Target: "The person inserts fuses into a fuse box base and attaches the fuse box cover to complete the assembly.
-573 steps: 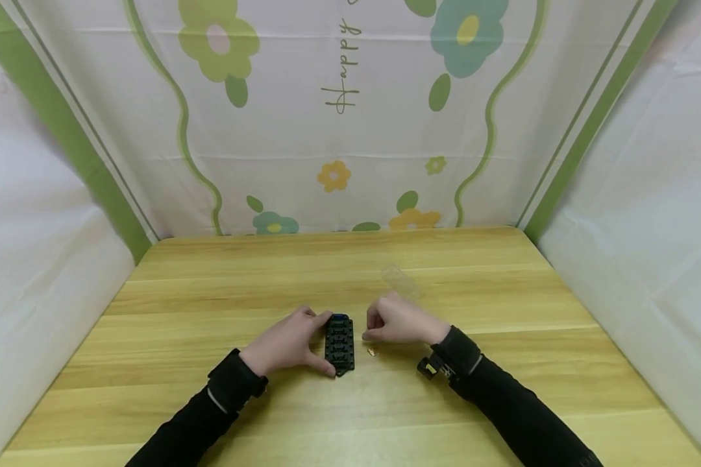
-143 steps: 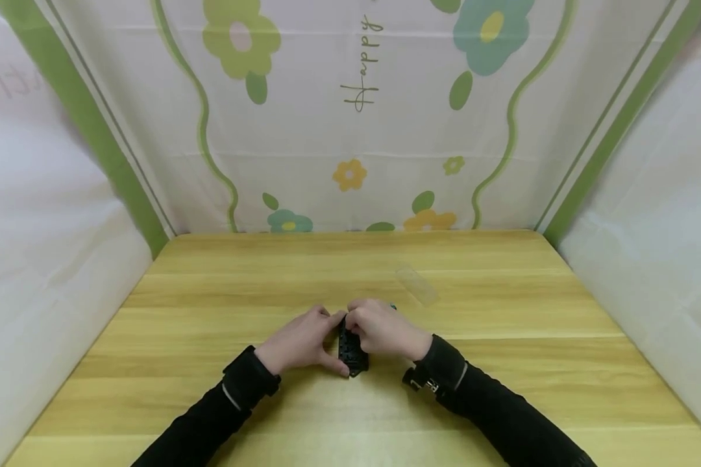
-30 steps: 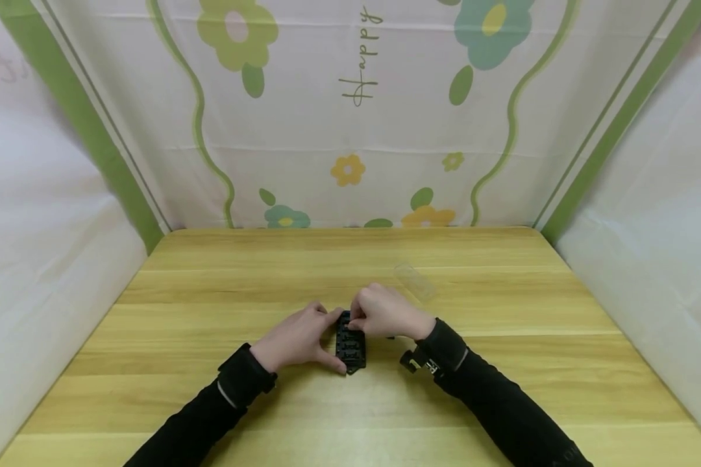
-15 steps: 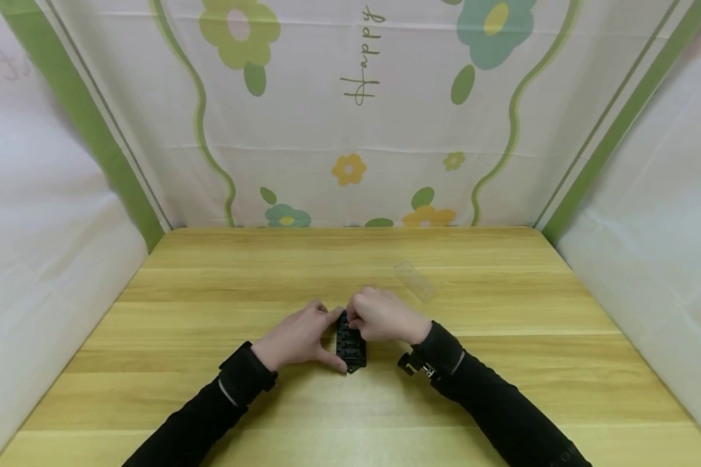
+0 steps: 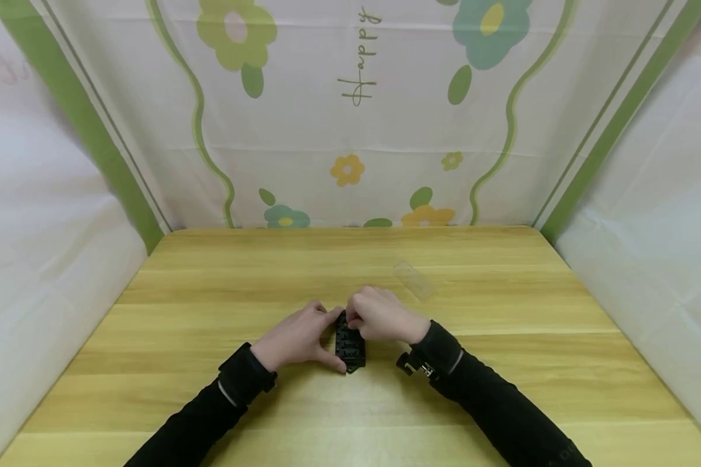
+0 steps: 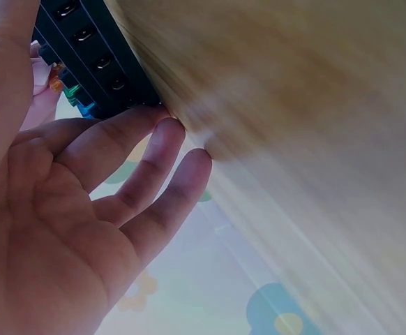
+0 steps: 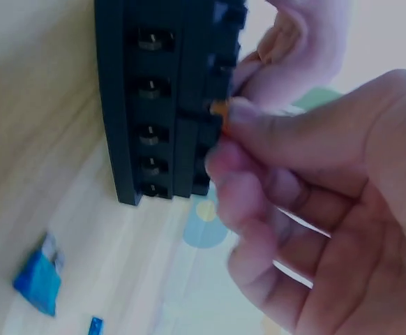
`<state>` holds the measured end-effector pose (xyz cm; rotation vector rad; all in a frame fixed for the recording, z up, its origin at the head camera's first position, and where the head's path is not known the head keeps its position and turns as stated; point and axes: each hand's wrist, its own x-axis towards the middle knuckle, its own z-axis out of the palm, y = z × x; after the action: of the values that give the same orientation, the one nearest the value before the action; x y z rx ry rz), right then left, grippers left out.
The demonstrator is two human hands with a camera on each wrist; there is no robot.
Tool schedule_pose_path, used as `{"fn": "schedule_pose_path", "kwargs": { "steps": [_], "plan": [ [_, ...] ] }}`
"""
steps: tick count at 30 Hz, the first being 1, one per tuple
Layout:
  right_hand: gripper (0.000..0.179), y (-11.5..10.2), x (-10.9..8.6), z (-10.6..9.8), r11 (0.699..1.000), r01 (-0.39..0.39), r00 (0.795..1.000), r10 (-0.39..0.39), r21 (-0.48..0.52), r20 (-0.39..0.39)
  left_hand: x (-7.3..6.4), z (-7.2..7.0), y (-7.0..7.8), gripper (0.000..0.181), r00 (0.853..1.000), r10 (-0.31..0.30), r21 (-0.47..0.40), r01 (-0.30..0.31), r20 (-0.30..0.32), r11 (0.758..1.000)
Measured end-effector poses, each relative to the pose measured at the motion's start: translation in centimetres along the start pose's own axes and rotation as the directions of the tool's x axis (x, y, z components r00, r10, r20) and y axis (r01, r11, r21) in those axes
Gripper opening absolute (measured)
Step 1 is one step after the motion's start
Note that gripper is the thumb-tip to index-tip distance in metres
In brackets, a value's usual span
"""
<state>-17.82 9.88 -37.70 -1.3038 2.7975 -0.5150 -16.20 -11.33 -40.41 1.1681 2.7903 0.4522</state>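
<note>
A black fuse block (image 5: 350,350) stands on the wooden table, its long side running away from me. My left hand (image 5: 295,340) grips it along the left, thumb at the near end and index finger at the far end. Over its far half, my right hand (image 5: 382,316) pinches a small orange blade fuse (image 7: 220,109) between thumb and index finger, against the block's slotted top. In the left wrist view, a green fuse (image 6: 72,94) and a blue fuse (image 6: 86,110) sit at the block's far end. My right fingers hide part of the slots.
A clear plastic cover (image 5: 415,280) lies beyond my right hand. On the table beside the block, the right wrist view has a loose blue blade fuse (image 7: 39,283) and another small blue piece (image 7: 95,326). A printed fabric wall (image 5: 304,130) rises behind the table.
Earlier my right hand was at the table right of the block, near small gold-coloured pieces; now it is over the block. During the last second it has shifted slightly left; the left hand keeps its grip.
</note>
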Motion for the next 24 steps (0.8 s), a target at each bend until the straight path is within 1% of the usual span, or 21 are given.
{"fn": "schedule_pose_path", "kwargs": {
  "steps": [4, 9, 13, 18, 20, 24],
  "plan": [
    [0.019, 0.24, -0.13, -0.17, 0.999, -0.001, 1.000, 0.000, 0.033, 0.024, -0.08, 0.09, 0.07, 0.106, 1.000, -0.013, -0.023, 0.013, 0.012, 1.000],
    [0.017, 0.40, -0.27, -0.46, 0.998, 0.009, 0.999, -0.011, 0.064, 0.039, 0.00, 0.05, 0.04, 0.106, 1.000, -0.016, -0.024, 0.016, 0.017, 1.000],
    [0.014, 0.47, -0.24, -0.49, 0.997, 0.008, 0.999, -0.010, 0.079, 0.036, 0.00, -0.06, 0.06, 0.107, 1.000, -0.016, -0.020, 0.016, 0.016, 1.000],
    [0.010, 0.35, 0.03, -0.17, 0.998, 0.002, 1.000, -0.003, 0.068, 0.015, -0.02, -0.10, 0.05, 0.105, 1.000, -0.016, -0.015, 0.016, 0.021, 1.000],
    [0.013, 0.20, 0.12, 0.02, 0.998, 0.001, 1.000, -0.001, 0.059, 0.004, -0.05, -0.10, 0.04, 0.102, 1.000, -0.014, -0.013, 0.015, 0.022, 1.000],
    [0.026, -0.16, 0.20, 0.33, 1.000, -0.003, 1.000, 0.003, 0.022, -0.016, -0.06, -0.07, 0.03, 0.098, 1.000, -0.007, -0.019, 0.008, 0.014, 1.000]
  ]
}}
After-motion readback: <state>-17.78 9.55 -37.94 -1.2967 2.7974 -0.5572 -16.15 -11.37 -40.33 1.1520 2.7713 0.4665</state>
